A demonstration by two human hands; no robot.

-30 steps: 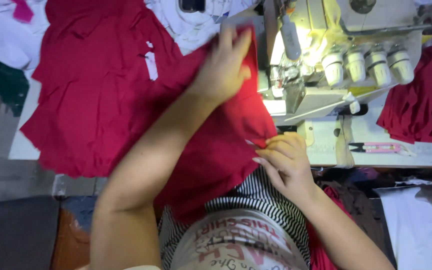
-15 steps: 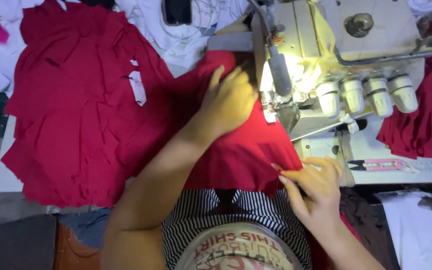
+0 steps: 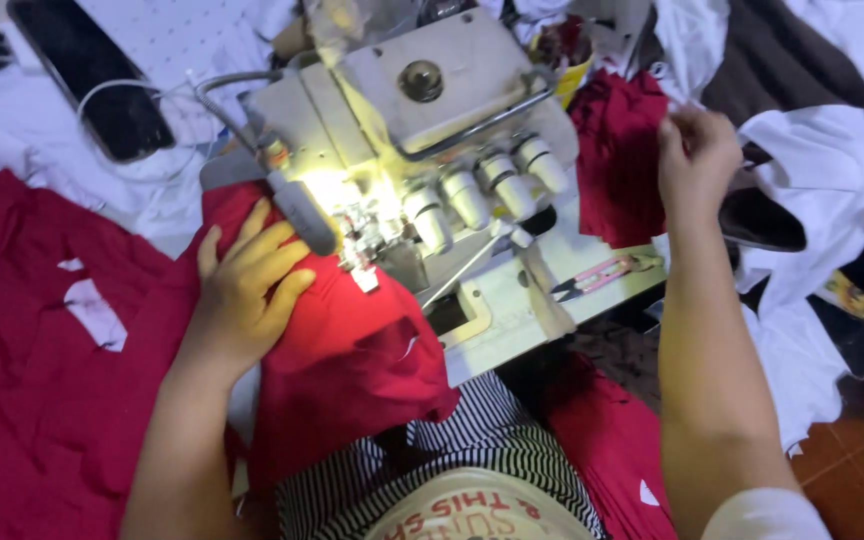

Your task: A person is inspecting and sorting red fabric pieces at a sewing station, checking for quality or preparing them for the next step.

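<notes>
My left hand [image 3: 247, 285] lies flat, fingers spread, on a red garment [image 3: 352, 350] that runs under the lit needle area of a grey sewing machine [image 3: 412, 130]. My right hand [image 3: 697, 150] is raised to the right of the machine with its fingers closed, beside a pile of red cloth [image 3: 622, 165]. Whether it pinches cloth there I cannot tell. A white label [image 3: 367, 280] sits on the red garment next to the presser foot.
More red garments [image 3: 42, 380] spread at the left with a white tag. A dark phone [image 3: 92, 75] with a white cable rests on white cloth at the upper left. Pink thread snips [image 3: 602, 275] lie on the machine table. White and dark cloth [image 3: 812, 150] is heaped at the right.
My right hand has left the garment's near edge and risen to the right beside the red pile. My left hand stays pressed on the red garment. The view has swung right.
</notes>
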